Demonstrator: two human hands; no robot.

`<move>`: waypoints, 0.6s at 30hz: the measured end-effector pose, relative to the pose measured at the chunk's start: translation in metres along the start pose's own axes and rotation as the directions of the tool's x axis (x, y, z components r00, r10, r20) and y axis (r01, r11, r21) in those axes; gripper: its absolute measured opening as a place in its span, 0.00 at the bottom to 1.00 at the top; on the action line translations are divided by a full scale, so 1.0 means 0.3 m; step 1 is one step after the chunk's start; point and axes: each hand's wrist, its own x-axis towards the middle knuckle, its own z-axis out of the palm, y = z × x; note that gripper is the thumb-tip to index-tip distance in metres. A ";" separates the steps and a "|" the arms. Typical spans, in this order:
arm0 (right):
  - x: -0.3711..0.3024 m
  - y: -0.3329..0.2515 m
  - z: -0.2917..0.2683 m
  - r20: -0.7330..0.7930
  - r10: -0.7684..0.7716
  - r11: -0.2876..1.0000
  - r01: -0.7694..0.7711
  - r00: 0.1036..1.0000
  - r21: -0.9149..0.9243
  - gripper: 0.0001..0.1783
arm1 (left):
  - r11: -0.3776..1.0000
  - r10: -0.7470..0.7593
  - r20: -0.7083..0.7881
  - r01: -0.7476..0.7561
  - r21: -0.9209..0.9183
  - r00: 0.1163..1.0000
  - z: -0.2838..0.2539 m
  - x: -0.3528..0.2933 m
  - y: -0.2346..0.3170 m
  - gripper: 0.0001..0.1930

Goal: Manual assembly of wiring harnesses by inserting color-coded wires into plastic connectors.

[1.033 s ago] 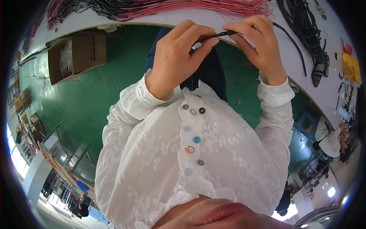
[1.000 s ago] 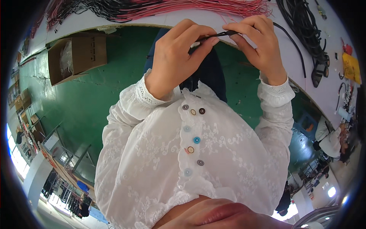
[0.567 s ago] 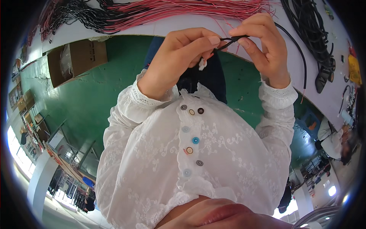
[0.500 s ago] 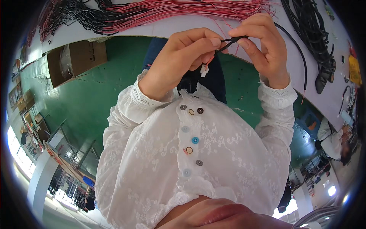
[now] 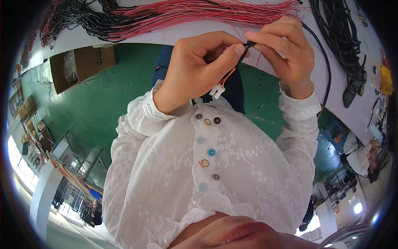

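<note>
At one o'clock, your left hand and right hand pinch the black cable between closed fingers, its length slanting toward seven o'clock, white connector nearer the left.

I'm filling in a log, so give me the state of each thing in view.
Left hand: closed, pinching
Right hand: closed, pinching
Black cable: held between both hands, bent downward
White plug: dangling, unplugged
Red and black wires: loose, lying along the table
Black cords: looped together
Cardboard box: open, clear plastic inside
</note>
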 end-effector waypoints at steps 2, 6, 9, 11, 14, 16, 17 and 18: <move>-0.002 0.003 0.005 -0.021 -0.018 1.000 0.018 1.000 -0.006 0.17 | 0.996 0.024 -0.013 -0.023 0.081 1.000 0.001 0.005 0.001 0.10; -0.010 -0.004 -0.002 -0.032 0.024 1.000 -0.023 0.999 0.013 0.18 | 0.999 -0.018 -0.047 0.016 -0.047 0.999 0.018 0.018 0.000 0.08; -0.003 -0.009 0.001 -0.051 0.006 1.000 -0.007 0.999 -0.021 0.18 | 0.996 0.015 -0.092 -0.023 -0.083 0.996 0.042 0.020 -0.019 0.08; -0.008 -0.032 0.006 -0.047 0.008 0.998 -0.011 0.999 -0.060 0.19 | 0.994 0.037 -0.121 -0.049 -0.099 0.992 0.044 0.002 -0.030 0.08; -0.033 -0.053 0.018 -0.044 -0.009 0.999 0.007 0.999 -0.043 0.20 | 0.996 0.043 -0.112 -0.051 -0.073 0.993 0.032 -0.030 -0.029 0.07; -0.034 -0.062 0.019 -0.040 -0.013 0.999 0.011 0.999 -0.052 0.21 | 0.997 -0.011 -0.103 0.003 -0.078 0.995 0.027 -0.034 -0.020 0.07; -0.033 -0.065 0.021 -0.035 -0.019 0.998 0.017 0.999 -0.057 0.21 | 0.997 -0.012 -0.102 0.004 -0.077 0.995 0.021 -0.036 -0.019 0.07; -0.034 -0.067 0.022 -0.036 -0.018 0.998 0.016 0.999 -0.056 0.21 | 0.999 -0.020 -0.097 0.016 -0.041 0.995 0.016 -0.038 -0.020 0.07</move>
